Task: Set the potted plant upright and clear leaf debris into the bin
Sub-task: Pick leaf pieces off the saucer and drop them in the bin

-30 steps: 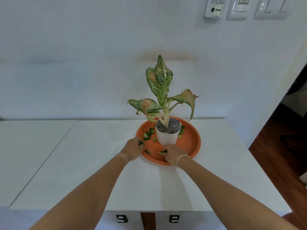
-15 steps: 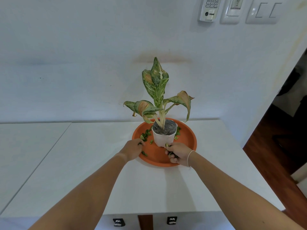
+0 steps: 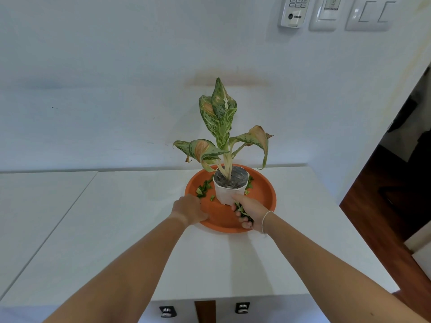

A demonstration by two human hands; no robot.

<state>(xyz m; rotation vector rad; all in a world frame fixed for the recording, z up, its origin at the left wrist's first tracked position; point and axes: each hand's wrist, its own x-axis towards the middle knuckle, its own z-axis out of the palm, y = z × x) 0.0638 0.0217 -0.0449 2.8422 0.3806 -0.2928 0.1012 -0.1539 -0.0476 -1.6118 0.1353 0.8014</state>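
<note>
The potted plant [image 3: 227, 141] stands upright in its white pot [image 3: 227, 192] on the orange saucer [image 3: 262, 194]. Green leaf bits [image 3: 203, 189] lie on the saucer left of the pot, and a few more [image 3: 249, 185] lie to its right. My right hand [image 3: 251, 213] is at the pot's front, fingers curled around a bunch of leaf scraps [image 3: 242, 210]. My left hand [image 3: 190, 209] rests knuckles-up on the saucer's left rim, fingers bent; what is under it is hidden. No bin is in view.
The saucer sits on a white table [image 3: 116, 229] against a white wall. A second white table [image 3: 35, 206] adjoins on the left. A remote holder and switches [image 3: 333, 12] hang on the wall. Dark wooden floor [image 3: 384, 206] lies to the right.
My right hand has turned palm-up and gathered leaf scraps from in front of the pot. My left hand has stayed at the saucer's left rim. The camera has tilted slightly.
</note>
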